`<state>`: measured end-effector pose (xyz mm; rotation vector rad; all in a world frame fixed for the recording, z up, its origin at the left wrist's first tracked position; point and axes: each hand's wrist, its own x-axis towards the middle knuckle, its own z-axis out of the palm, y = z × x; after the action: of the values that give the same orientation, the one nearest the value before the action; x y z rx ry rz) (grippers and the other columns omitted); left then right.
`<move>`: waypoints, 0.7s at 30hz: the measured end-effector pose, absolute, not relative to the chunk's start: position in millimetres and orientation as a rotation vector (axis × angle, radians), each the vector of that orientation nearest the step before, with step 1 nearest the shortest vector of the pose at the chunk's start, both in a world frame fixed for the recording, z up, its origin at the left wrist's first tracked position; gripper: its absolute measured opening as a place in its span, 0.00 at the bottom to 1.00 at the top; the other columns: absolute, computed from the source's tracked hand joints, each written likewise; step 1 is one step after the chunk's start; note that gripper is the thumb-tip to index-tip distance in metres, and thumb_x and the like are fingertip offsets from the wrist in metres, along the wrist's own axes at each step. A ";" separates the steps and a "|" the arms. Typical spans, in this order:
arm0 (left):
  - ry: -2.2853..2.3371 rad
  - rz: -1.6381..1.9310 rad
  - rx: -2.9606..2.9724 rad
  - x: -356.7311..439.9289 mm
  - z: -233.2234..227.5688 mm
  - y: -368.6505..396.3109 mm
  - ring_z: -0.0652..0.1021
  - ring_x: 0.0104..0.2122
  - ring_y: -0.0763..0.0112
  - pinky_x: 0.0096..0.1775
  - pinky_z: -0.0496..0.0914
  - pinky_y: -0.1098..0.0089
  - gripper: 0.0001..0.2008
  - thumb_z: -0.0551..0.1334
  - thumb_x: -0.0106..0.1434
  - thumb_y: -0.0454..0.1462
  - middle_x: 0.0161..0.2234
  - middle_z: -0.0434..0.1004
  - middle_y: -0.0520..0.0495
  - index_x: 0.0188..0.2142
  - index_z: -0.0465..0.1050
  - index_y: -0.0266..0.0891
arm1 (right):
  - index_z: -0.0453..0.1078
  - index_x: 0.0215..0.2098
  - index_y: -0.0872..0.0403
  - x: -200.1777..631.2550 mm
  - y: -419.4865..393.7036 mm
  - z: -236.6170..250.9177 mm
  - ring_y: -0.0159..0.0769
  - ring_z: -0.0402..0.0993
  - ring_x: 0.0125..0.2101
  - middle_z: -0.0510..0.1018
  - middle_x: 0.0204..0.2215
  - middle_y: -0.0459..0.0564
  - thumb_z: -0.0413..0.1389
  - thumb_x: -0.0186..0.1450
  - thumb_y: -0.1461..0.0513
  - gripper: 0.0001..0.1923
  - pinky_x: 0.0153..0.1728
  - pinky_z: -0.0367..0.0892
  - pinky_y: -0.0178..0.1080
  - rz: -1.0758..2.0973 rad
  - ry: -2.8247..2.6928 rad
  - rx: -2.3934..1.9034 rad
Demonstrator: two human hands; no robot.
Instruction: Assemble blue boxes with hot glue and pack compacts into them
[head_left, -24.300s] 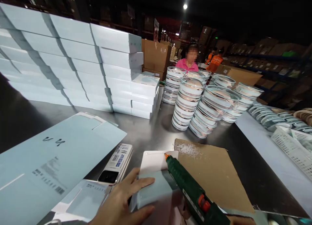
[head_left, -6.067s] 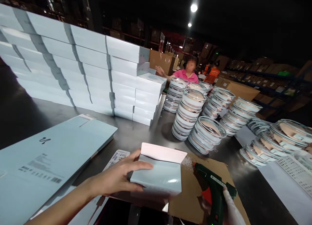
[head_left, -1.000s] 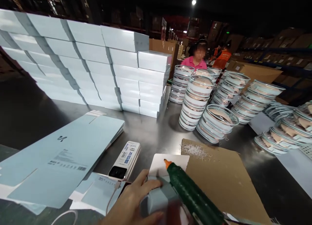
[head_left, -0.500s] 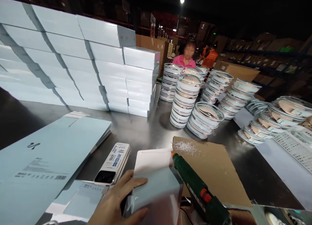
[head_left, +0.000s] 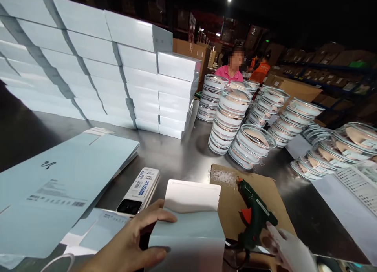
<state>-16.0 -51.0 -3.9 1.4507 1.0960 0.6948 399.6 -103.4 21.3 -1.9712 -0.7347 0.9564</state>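
The left hand (head_left: 138,234) is clamped on a light-blue box (head_left: 187,229) at the near edge of the bench (head_left: 185,154), fingers over the top edge, thumb lower on the side facing the wearer. The box looks like thin coated board: probably light, stiff along its folds, softer mid-panel, so a hard pinch there could dent it. The sheen suggests a slippery skin — a broad hold at the folded corners should serve better than a fingertip squeeze. Its white flap (head_left: 193,195) stretches away from the wearer and likely bends easily; a glossy line near the far edge, perhaps glue, is best left untouched.

The white-gloved right hand (head_left: 294,250) has its fingers loosely apart, wrapped round nothing, beside the back of a green glue gun (head_left: 259,207); whether a fingertip touches it, I cannot tell. The gun is over a cardboard sheet (head_left: 229,211). Left of the flap lies a phone (head_left: 141,189), then flat blue cartons (head_left: 73,166). Beyond are stacked clear-lidded containers (head_left: 225,126), a wall of finished boxes (head_left: 88,68) — and a person in pink (head_left: 228,72).
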 end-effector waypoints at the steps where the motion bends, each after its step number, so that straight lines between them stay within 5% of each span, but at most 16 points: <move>1: 1.091 0.694 1.461 -14.0 -0.3 -50.6 0.60 0.70 0.46 0.61 0.67 0.59 0.26 0.72 0.48 0.37 0.64 0.73 0.46 0.49 0.81 0.51 | 0.76 0.29 0.49 394.4 -106.0 21.0 0.40 0.77 0.20 0.80 0.19 0.47 0.68 0.54 0.45 0.18 0.22 0.71 0.36 0.905 -0.810 -1.931; 3: 1.081 0.707 1.480 -9.0 8.1 -50.6 0.65 0.67 0.46 0.61 0.68 0.58 0.24 0.71 0.49 0.36 0.61 0.75 0.45 0.48 0.81 0.50 | 0.73 0.52 0.46 368.8 -105.7 20.6 0.46 0.83 0.39 0.86 0.41 0.52 0.72 0.51 0.47 0.34 0.38 0.77 0.39 0.940 -1.013 -1.673; 4: 1.093 0.725 1.475 -6.4 11.8 -51.0 0.67 0.66 0.47 0.62 0.66 0.57 0.23 0.71 0.49 0.36 0.61 0.75 0.45 0.47 0.81 0.50 | 0.63 0.64 0.44 350.6 -102.9 20.1 0.49 0.80 0.49 0.81 0.53 0.56 0.73 0.49 0.47 0.47 0.48 0.76 0.43 0.993 -1.131 -1.495; 7: 1.140 0.788 1.391 0.6 15.9 -54.5 0.72 0.62 0.47 0.61 0.67 0.54 0.21 0.71 0.50 0.37 0.60 0.75 0.44 0.46 0.80 0.49 | 0.32 0.74 0.37 296.5 -91.6 15.7 0.46 0.70 0.62 0.66 0.67 0.57 0.71 0.54 0.46 0.65 0.58 0.69 0.48 1.258 -1.273 -1.109; 10: 1.030 0.926 1.232 6.5 10.4 -58.6 0.77 0.55 0.50 0.52 0.75 0.57 0.21 0.75 0.52 0.45 0.56 0.74 0.43 0.44 0.74 0.48 | 0.32 0.75 0.39 273.5 -87.6 10.3 0.44 0.78 0.53 0.73 0.61 0.57 0.64 0.60 0.42 0.58 0.52 0.74 0.44 1.326 -1.276 -1.044; 14: 0.891 1.171 1.128 9.2 3.6 -58.5 0.77 0.53 0.53 0.50 0.75 0.60 0.28 0.73 0.57 0.53 0.59 0.69 0.44 0.52 0.67 0.53 | 0.58 0.70 0.38 283.8 -88.5 16.8 0.47 0.71 0.60 0.69 0.63 0.55 0.61 0.67 0.49 0.36 0.58 0.69 0.45 1.176 -1.651 -1.186; 17: 0.865 1.090 1.344 4.9 3.8 -53.7 0.77 0.48 0.58 0.47 0.74 0.65 0.22 0.70 0.63 0.51 0.51 0.73 0.45 0.55 0.72 0.52 | 0.66 0.64 0.34 286.8 -82.6 30.6 0.45 0.73 0.58 0.71 0.59 0.51 0.63 0.66 0.49 0.29 0.58 0.70 0.42 0.958 -1.887 -1.003; 21: 0.854 1.033 1.554 -0.5 6.4 -49.1 0.76 0.44 0.61 0.48 0.73 0.64 0.13 0.65 0.67 0.51 0.47 0.72 0.45 0.45 0.80 0.50 | 0.65 0.64 0.34 279.3 -71.9 43.6 0.40 0.74 0.56 0.71 0.57 0.50 0.60 0.70 0.54 0.25 0.57 0.70 0.40 0.813 -1.987 -0.901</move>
<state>-0.5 -49.1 6.4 1.5541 0.8541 1.0328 279.3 -71.9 43.6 -0.9009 -1.9873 0.8132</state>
